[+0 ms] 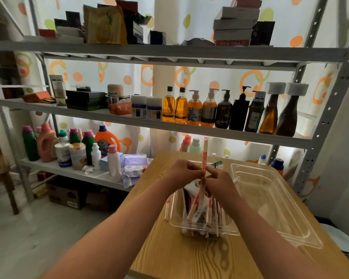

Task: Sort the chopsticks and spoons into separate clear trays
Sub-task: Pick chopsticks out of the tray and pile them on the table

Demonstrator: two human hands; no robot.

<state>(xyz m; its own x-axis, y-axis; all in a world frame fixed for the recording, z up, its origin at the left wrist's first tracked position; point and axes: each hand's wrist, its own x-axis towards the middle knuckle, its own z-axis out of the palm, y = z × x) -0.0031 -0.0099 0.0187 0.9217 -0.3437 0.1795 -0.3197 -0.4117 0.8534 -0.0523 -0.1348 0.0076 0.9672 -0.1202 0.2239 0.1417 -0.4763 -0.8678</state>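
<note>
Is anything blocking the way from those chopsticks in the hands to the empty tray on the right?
Nothing visible does. The left hand and right hand pinch the wrapped chopsticks above the filled tray; the empty tray lies alongside, uncovered.

Grey metal shelving (169, 53) with boxes (233, 27), pump bottles (209, 109), detergent jugs (106, 139), perhaps tissue packs (132, 168); wooden table (189, 258) in front.

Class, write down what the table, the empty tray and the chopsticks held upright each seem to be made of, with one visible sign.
Table: wood or wood-look laminate, smooth; bold grain pattern, slight sheen.
Empty tray: clear hard plastic, glossy; the grain shows through it, and the rim glints.
Chopsticks: pale wood or bamboo, in a red-printed wrapper; paper or film, unclear.
</note>
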